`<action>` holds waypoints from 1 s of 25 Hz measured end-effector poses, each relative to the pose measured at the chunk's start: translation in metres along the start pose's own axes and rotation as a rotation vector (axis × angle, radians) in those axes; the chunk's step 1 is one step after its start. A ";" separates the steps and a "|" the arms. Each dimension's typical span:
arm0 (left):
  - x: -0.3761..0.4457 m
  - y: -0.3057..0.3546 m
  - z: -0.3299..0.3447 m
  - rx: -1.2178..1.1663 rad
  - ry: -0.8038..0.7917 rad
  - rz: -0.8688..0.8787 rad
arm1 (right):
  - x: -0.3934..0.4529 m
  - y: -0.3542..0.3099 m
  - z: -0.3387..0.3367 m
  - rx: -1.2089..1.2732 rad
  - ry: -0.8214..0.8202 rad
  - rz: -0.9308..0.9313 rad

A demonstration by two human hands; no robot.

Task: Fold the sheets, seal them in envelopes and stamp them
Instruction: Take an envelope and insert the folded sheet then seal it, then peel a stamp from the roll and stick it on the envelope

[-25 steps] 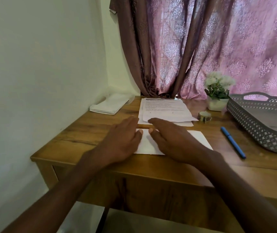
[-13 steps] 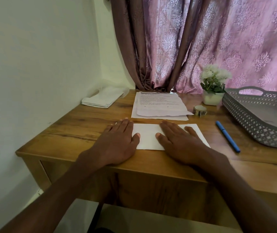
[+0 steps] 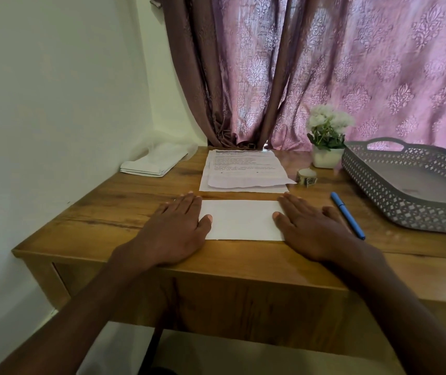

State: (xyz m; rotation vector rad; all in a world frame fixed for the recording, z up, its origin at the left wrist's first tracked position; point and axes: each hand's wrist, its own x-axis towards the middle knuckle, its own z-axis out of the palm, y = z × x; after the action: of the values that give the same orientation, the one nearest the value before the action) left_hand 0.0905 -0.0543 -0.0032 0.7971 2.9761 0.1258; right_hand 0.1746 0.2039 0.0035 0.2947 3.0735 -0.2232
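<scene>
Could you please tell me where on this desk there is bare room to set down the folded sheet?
Bare wood lies left of the left hand, between the envelopes and the desk front edge, and between the folded sheet and printed sheets. The right is crowded: pen, tape roll, tray.

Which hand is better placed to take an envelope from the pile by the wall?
Probably the left hand: it lies flat at the left end of the folded sheet, on the side of the envelopes. The right hand would have to cross over.
</scene>
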 end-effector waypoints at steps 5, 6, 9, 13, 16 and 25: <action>0.001 0.000 0.000 -0.076 0.035 -0.009 | -0.009 -0.003 -0.001 0.170 0.097 -0.033; -0.001 0.000 -0.002 -0.126 0.064 0.004 | -0.013 -0.002 -0.005 0.285 0.150 -0.057; 0.000 0.005 -0.010 -0.244 0.234 0.032 | -0.008 0.004 -0.026 0.561 0.479 -0.091; 0.038 0.036 -0.044 -0.376 0.456 0.173 | 0.041 0.024 -0.071 0.673 0.744 0.081; 0.101 0.059 -0.065 -0.449 0.550 0.246 | 0.092 0.043 -0.086 0.613 0.650 0.209; 0.175 0.046 -0.033 -0.704 0.909 0.152 | 0.139 0.080 -0.060 0.434 0.347 0.294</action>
State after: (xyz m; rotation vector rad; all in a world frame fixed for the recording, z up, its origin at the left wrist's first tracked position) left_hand -0.0407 0.0714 0.0282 1.0212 3.1158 1.8518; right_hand 0.0514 0.3167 0.0432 0.8794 3.2173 -0.9133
